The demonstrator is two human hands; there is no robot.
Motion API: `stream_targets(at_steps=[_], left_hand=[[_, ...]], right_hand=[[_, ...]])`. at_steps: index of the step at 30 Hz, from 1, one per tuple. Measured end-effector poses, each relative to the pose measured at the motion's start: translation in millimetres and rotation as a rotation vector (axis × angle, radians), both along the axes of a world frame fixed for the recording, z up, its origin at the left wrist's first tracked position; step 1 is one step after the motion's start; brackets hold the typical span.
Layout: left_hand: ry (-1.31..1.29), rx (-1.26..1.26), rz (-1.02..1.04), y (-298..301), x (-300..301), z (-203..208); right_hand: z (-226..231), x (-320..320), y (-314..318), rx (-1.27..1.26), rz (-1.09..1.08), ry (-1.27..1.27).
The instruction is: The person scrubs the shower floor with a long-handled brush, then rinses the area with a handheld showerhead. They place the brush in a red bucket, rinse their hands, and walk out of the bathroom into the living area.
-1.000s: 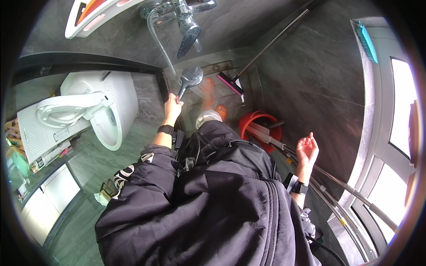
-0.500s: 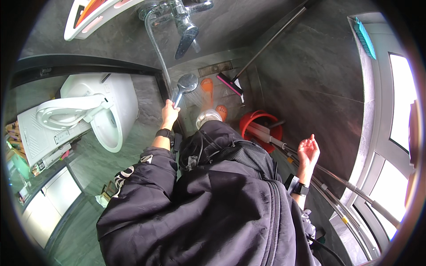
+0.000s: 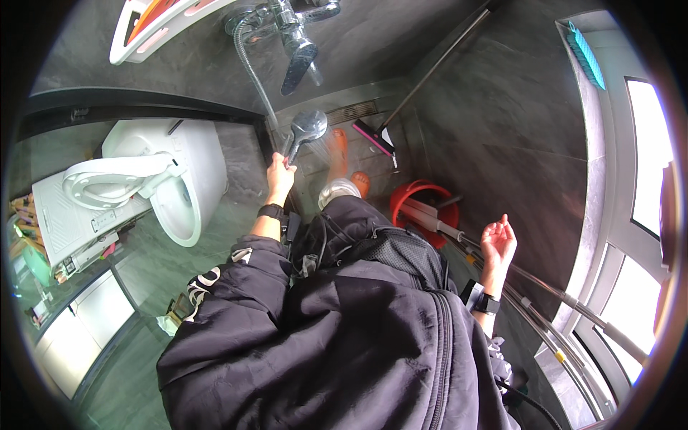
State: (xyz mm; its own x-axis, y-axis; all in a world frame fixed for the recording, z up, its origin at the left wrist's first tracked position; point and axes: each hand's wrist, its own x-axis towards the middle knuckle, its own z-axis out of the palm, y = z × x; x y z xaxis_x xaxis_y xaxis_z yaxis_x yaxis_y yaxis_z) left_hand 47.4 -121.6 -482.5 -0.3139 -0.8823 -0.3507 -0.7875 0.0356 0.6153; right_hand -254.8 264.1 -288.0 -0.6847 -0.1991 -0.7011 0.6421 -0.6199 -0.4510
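Chrome, smooth and rounded, the shower head is ahead of me over the tiled floor, throwing thin threads of water beside a bare leg. From my remote seat I have the left hand wrapped firmly around its slim handle; a ribbed metal hose curves down from the mixer tap. My right hand holds nothing, palm up, fingers loosely curled, near slender metal poles and a round red bucket. A pink-edged squeegee stands beyond.
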Motion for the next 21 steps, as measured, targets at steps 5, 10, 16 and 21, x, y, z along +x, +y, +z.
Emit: stream_targets(at_steps=[5,10,16,21], left_hand=[[-0.053,0.037,-0.006,0.6,-2.8,7.1],[-0.067,0.042,0.006,2.7,0.6,7.3],[-0.064,0.023,0.062,4.7,10.3,5.8],[-0.035,-0.028,0.093,5.8,17.5,9.7]], right_hand=[[3.1,0.4,5.3,0.012,-0.003,0.015],[0.3,-0.2,7.0,0.008,-0.011,0.018],[-1.7,-1.9,2.2,0.007,0.013,0.012],[-9.3,0.3,0.2,-0.028,0.054,0.002]])
